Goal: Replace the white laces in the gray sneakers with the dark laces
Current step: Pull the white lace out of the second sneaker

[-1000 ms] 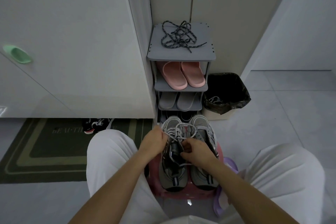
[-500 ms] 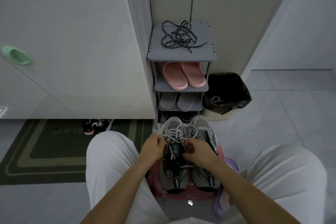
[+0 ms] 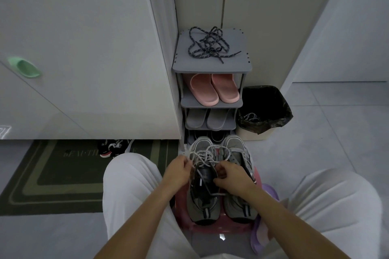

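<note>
Two gray sneakers stand side by side on a pink stool (image 3: 210, 228) between my knees. The left sneaker (image 3: 203, 202) has its dark tongue exposed, with loosened white laces (image 3: 205, 155) heaped over its toe end. My left hand (image 3: 176, 171) pinches the white lace at the shoe's left side. My right hand (image 3: 230, 176) grips the lace at the tongue's right edge and partly covers the right sneaker (image 3: 239, 202). The dark laces (image 3: 207, 45) lie tangled on top of the gray shoe rack (image 3: 231, 65).
The rack holds pink slippers (image 3: 212, 90) and gray slippers (image 3: 207, 119) on lower shelves. A bin with a black bag (image 3: 265, 107) stands right of it. A white cabinet (image 3: 84, 48) rises at left above a green doormat (image 3: 52, 178) and a dark shoe (image 3: 114, 147).
Both hands have shifted slightly along the left sneaker and drawn the white lace looser, baring more of the dark tongue. The dark laces have not moved.
</note>
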`<action>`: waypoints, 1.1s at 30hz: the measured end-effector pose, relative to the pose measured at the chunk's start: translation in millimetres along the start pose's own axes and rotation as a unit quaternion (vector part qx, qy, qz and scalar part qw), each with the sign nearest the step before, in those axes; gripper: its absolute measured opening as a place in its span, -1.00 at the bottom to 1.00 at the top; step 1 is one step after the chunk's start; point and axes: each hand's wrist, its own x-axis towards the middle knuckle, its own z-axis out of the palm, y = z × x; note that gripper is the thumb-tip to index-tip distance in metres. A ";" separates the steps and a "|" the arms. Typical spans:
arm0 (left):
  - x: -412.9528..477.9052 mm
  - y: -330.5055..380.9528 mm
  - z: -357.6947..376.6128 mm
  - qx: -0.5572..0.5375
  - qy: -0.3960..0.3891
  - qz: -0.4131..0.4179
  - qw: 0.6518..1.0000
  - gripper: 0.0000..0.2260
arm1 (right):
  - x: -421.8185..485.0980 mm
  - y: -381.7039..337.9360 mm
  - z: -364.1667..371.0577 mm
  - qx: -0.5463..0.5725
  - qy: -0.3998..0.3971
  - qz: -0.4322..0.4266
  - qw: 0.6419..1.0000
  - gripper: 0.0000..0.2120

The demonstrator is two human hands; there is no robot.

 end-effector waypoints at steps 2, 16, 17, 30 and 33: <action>9.4 -2.5 -7.6 -0.089 0.008 -0.038 0.995 -0.72 | -0.7 0.3 -0.1 -0.002 -0.003 0.000 1.000 -0.73; 3.9 -5.0 -1.5 -0.021 -0.016 -0.029 0.999 -0.66 | 1.7 2.6 0.7 -0.012 -0.004 -0.007 1.000 -0.73; 5.9 -4.3 -5.0 -0.005 -0.011 -0.023 1.000 -0.67 | 1.7 2.5 0.5 -0.012 -0.005 -0.007 1.000 -0.73; -6.5 1.6 5.7 -0.043 -0.009 -0.050 0.998 -0.69 | 3.1 3.9 1.7 -0.005 -0.010 -0.005 1.000 -0.75; -5.4 1.1 5.9 -0.034 0.031 -0.049 0.998 -0.76 | 2.7 3.4 1.7 -0.003 -0.011 -0.007 1.000 -0.75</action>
